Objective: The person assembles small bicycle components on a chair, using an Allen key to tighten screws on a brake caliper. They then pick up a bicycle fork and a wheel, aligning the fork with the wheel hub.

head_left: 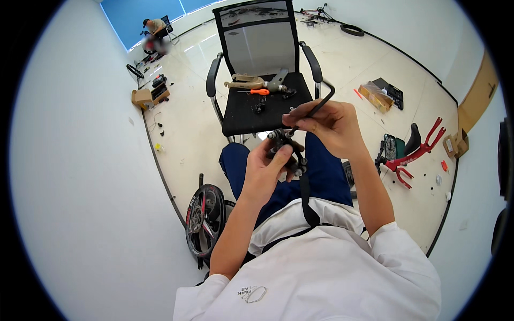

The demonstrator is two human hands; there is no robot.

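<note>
My left hand (270, 166) is closed round a small black metal bicycle part (289, 150) with several silver bolts, held above my lap. In my right hand (332, 125) is a large black hex key (326, 98), pinched between thumb and fingers. Its bent arm points up, while the other end runs down to the top of the black part near a bolt. Whether the tip sits inside the bolt head is too small to tell. My fingers cover much of the part.
An office chair (257, 120) faces me, bearing an orange-handled screwdriver (261, 92), a bicycle fork (243, 83) and small black parts. Wheels (205, 219) lean at the left. A red bicycle frame (411, 159) and an open carton (376, 97) lie right. Another person (155, 27) sits far left.
</note>
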